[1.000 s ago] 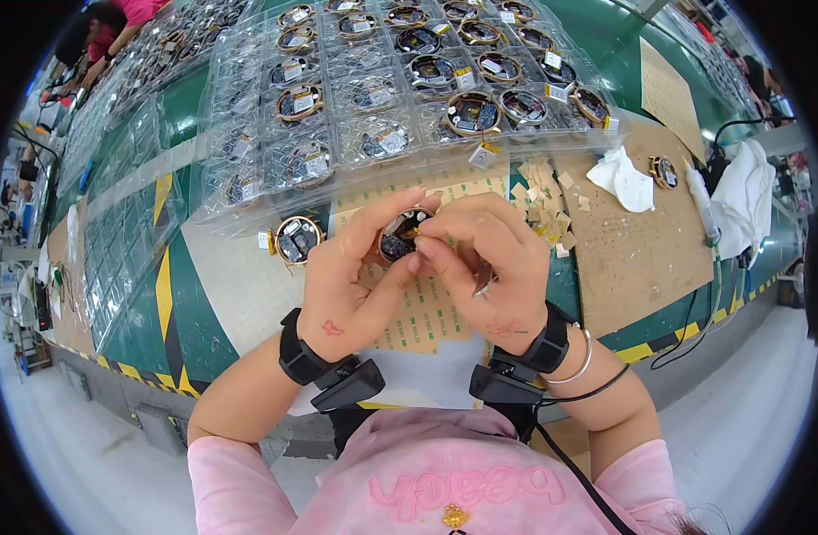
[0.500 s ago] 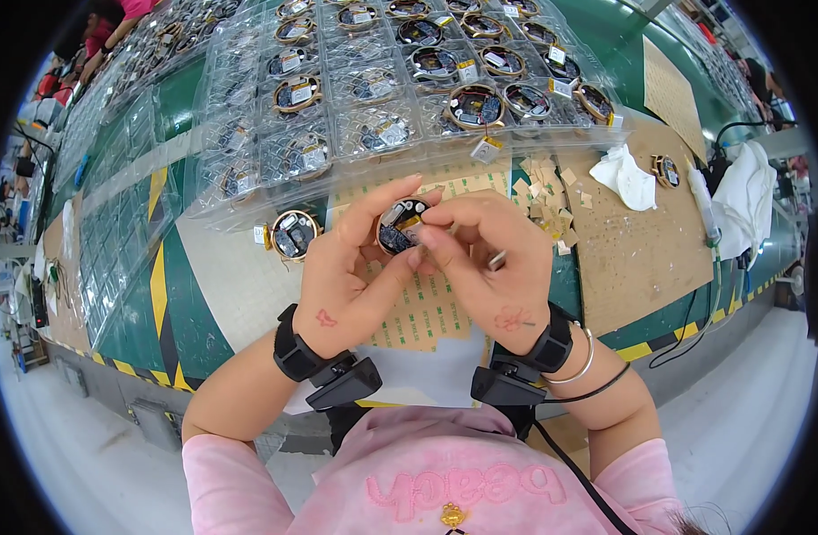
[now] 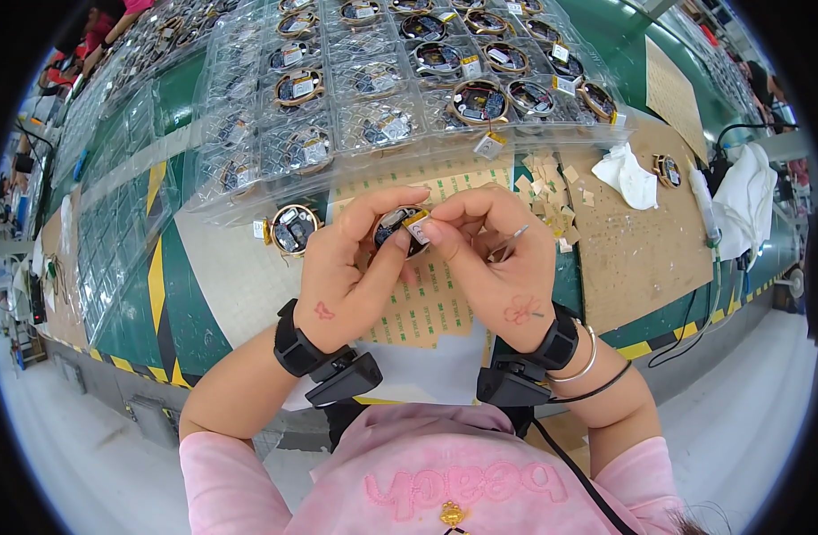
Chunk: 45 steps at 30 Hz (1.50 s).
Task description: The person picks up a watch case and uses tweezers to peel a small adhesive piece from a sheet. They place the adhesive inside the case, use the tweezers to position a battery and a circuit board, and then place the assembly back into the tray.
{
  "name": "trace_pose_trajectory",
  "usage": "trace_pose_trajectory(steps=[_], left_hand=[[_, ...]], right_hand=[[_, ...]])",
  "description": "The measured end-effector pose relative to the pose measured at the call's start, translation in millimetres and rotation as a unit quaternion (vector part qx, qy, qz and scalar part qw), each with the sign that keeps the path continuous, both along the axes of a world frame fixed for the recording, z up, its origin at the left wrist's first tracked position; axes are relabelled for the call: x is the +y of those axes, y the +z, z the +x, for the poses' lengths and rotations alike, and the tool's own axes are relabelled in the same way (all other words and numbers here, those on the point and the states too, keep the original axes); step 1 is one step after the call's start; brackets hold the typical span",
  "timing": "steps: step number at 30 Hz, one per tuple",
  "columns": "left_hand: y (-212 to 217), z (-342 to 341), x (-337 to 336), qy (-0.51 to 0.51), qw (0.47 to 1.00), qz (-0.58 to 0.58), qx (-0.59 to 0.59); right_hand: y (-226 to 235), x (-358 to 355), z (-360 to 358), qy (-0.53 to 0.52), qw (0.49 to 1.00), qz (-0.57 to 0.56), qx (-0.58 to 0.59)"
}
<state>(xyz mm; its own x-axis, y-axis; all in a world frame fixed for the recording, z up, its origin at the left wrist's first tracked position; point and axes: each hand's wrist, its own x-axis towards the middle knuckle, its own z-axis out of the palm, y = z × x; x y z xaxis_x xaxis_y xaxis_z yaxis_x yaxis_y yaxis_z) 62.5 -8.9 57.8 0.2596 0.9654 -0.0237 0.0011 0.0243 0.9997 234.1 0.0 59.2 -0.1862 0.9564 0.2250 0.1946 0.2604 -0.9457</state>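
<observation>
My left hand [image 3: 345, 281] is closed round the rim of an open smartwatch case [image 3: 388, 234], tilted with its dark circuit board showing. Between the thumb and forefinger of my right hand [image 3: 509, 267] is a small flat battery [image 3: 419, 228], white with a yellow end, held over the case's right side. A thin pointed metal tool [image 3: 513, 239] is tucked in the same hand; the rest of it is hidden by the fingers. Left of my hands lies a second open smartwatch case [image 3: 294, 230], its own battery [image 3: 261, 231] outside the rim.
Clear plastic trays [image 3: 338, 174] full of watch cases spread behind my hands. Below them lies a tan adhesive sheet [image 3: 427, 312] on white paper. To the right are scattered tan squares [image 3: 543, 192], a brown board [image 3: 645, 259], a white cloth [image 3: 625, 176] and another watch case [image 3: 666, 169].
The battery now shows its white face over the case's right side, and my left thumb has moved up onto the board. The pointed tool sticks out further from my right hand.
</observation>
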Motion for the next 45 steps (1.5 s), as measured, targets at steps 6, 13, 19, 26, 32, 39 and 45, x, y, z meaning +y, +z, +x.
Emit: trace_pose_trajectory(steps=[6,13,19,26,32,39,45], left_hand=[[5.7,6.1,1.3,0.021,0.999,-0.008,-0.037],[-1.0,0.0,4.7,-0.007,0.992,-0.044,-0.118],[0.9,1.8,5.0,0.011,0.994,-0.057,-0.087],[-2.1,-0.1,4.5,0.02,0.997,-0.038,-0.063],[-3.8,0.0,3.4,0.021,0.997,-0.026,-0.073],[-8.4,-0.7,2.5,-0.008,0.999,0.007,-0.05],[-5.7,2.2,2.4,-0.004,0.998,0.006,-0.06]], right_hand=[[1.4,1.2,-2.7,-0.014,0.987,-0.122,0.105],[1.7,4.0,-1.8,-0.001,0.968,-0.17,0.185],[0.3,2.8,-3.0,0.001,0.969,-0.168,0.178],[-2.6,1.4,-0.8,0.012,0.983,-0.146,0.11],[-2.2,1.7,0.7,-0.003,0.993,-0.12,0.02],[-6.7,1.7,1.7,-0.014,0.998,-0.051,-0.015],[-9.0,2.3,1.6,-0.022,0.999,-0.002,-0.032]])
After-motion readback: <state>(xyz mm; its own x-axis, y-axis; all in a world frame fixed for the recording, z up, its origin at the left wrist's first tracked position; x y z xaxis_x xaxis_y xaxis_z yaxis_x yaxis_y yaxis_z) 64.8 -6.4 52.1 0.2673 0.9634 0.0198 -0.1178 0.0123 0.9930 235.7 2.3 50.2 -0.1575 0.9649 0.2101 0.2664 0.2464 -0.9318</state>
